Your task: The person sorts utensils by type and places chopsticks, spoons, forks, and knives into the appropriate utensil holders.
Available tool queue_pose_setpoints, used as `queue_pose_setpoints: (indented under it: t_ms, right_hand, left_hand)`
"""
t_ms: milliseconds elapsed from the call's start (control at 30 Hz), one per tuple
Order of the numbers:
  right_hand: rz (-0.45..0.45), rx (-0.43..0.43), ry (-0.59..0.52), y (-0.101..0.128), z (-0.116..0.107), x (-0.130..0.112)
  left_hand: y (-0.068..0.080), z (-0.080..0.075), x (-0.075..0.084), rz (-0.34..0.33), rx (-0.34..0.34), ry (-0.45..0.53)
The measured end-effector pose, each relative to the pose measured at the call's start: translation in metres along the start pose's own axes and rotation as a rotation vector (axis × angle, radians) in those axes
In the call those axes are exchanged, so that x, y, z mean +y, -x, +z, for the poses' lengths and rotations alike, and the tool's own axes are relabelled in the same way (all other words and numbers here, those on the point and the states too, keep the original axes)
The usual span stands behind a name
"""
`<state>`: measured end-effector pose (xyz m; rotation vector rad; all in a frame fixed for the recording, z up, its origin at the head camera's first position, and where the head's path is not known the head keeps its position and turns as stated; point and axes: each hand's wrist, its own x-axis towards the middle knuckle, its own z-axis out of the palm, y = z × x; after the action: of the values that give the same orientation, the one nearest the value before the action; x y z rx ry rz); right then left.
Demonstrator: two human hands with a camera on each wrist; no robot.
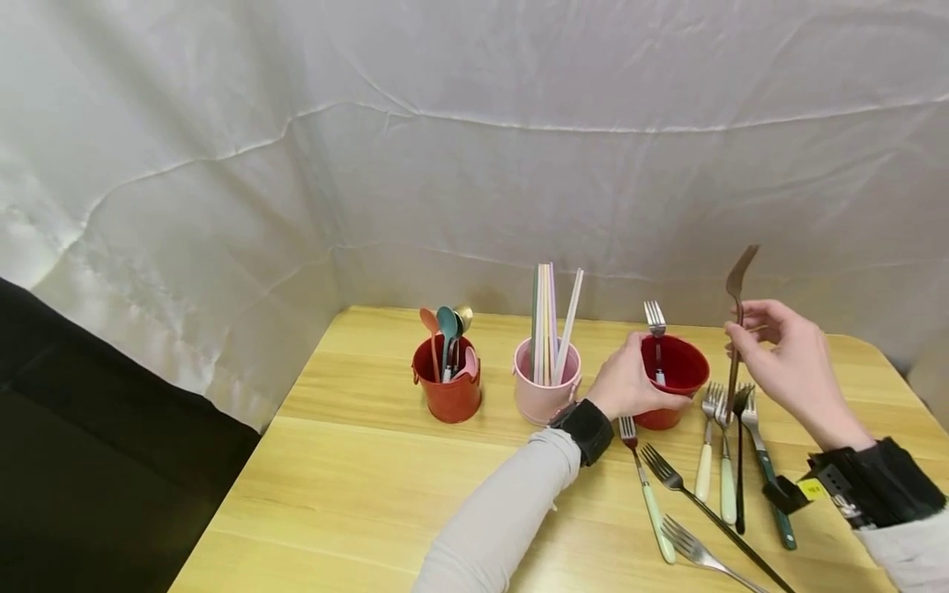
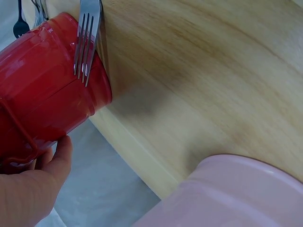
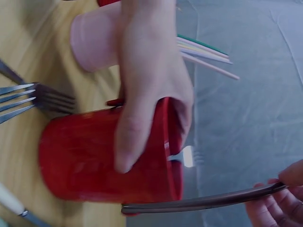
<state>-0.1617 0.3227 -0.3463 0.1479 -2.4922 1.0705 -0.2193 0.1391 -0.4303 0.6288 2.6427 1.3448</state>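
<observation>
My left hand (image 1: 636,385) grips the side of a red cup (image 1: 673,375) on the wooden table (image 1: 371,461); a silver fork (image 1: 655,323) stands in it. The wrist views show my fingers (image 3: 142,94) wrapped round that cup (image 3: 85,156) and my thumb (image 2: 59,158) against the cup (image 2: 42,94). My right hand (image 1: 744,336) pinches a dark metal fork (image 1: 738,288) by its handle, tines up, just right of the cup and above the table. The handle (image 3: 203,202) runs past the cup's rim to my right fingers (image 3: 279,205).
A pink cup (image 1: 544,394) holds pastel chopsticks (image 1: 550,321). Further left, another red cup (image 1: 447,394) holds spoons. Several forks (image 1: 722,461) lie on the table right of and in front of my hands. A white sheet hangs behind the table.
</observation>
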Motion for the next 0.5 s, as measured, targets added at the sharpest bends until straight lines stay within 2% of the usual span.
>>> queue_pose_setpoints:
  t_ms: [233, 500]
  right_hand:
    - [-0.016, 0.165, -0.042, -0.015, 0.008, -0.020]
    - [-0.066, 0.237, -0.103, -0.025, 0.025, -0.025]
  left_hand:
    - [-0.001, 0.002, 0.000, 0.009, 0.000, -0.027]
    - [-0.002, 0.003, -0.002, 0.004, 0.002, -0.031]
